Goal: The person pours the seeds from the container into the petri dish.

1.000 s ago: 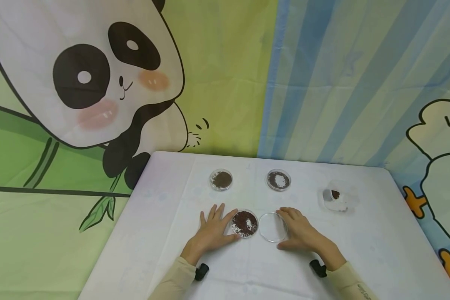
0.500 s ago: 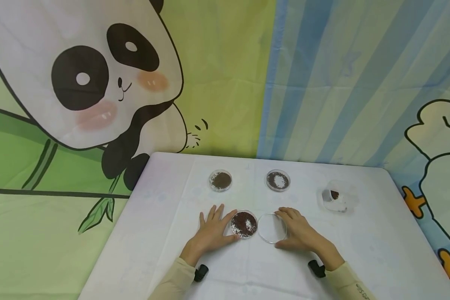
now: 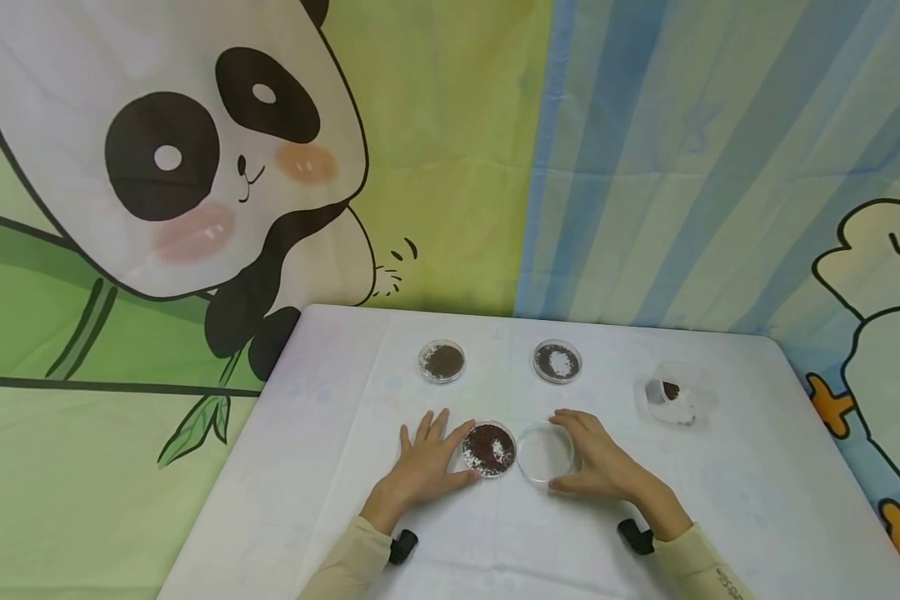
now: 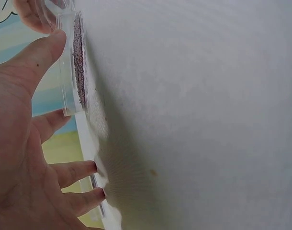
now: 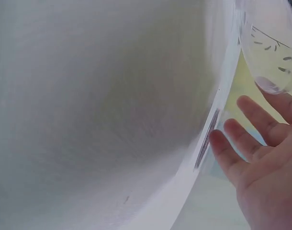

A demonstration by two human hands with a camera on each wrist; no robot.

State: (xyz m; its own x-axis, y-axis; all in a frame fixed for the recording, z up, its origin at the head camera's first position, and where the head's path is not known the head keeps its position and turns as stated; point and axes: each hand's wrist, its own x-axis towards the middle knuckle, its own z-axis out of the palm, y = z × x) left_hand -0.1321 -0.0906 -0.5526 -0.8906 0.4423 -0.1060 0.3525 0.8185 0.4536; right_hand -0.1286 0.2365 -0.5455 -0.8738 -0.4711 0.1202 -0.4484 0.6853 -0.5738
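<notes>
Near the middle of the table, my left hand point(image 3: 420, 471) holds a petri dish point(image 3: 488, 449) between thumb and index finger. Dark brown granules mixed with white ones lie in it. The left wrist view shows this dish point(image 4: 79, 67) side-on, the thumb at its rim and the other fingertips down on the cloth. To its right, my right hand point(image 3: 600, 462) grips a clear petri dish lid point(image 3: 545, 454) by its edge with thumb and index finger. In the right wrist view the lid point(image 5: 273, 45) is tilted above the tabletop, and the remaining fingers are spread loosely.
Two more petri dishes stand farther back, the left one point(image 3: 442, 362) with brown grains, the right one point(image 3: 557, 362) with dark grains around a white patch. At the right sits a clear plastic tray point(image 3: 699, 392) holding a small cup point(image 3: 654, 391) with brown material.
My right hand has shifted a little up and left, and the lid now looks lifted and tilted. The left hand and its dish stay in place.
</notes>
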